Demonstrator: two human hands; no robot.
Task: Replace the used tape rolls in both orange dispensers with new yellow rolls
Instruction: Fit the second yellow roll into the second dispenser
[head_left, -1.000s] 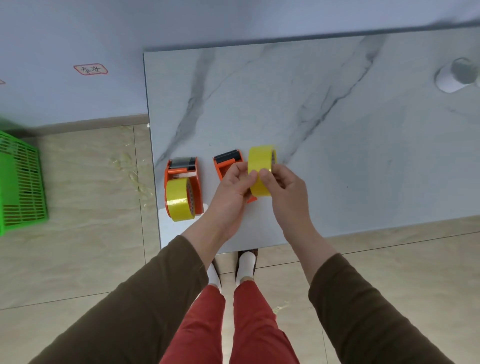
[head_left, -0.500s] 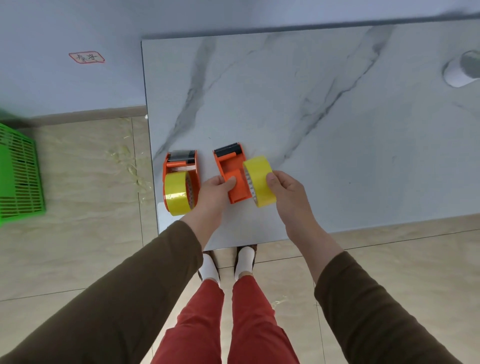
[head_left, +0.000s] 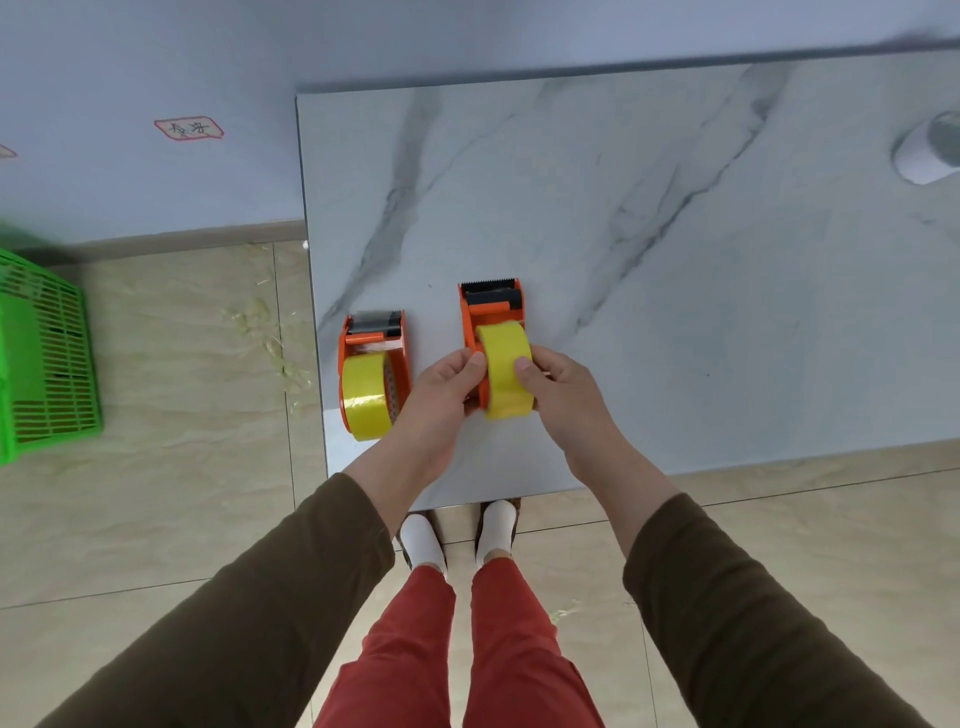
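Head view shows the new yellow roll (head_left: 505, 370) seated sideways in the right orange dispenser (head_left: 491, 312), pinched between the left hand (head_left: 447, 387) and right hand (head_left: 558, 389), its hub axis running left-right, both hands equally near.

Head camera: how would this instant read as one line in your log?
left hand: steadies right dispenser | right hand: seats yellow roll | left dispenser: loaded
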